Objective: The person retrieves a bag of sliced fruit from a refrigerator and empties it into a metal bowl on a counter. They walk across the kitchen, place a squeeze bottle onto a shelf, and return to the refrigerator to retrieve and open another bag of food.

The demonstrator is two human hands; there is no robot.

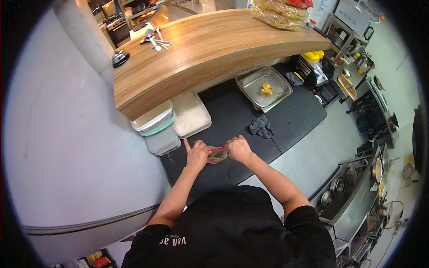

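Left hand point(196, 155) and right hand point(239, 149) each pinch one end of the small bag's point(217, 157) red-edged mouth, toward the near left corner of the desk point(225, 111). Contents inside; closure cannot be confirmed. Cloth point(261, 127) lies beyond, rightward.

A red-edged bag point(217, 155) over the table point(225, 105) seems partly filled.
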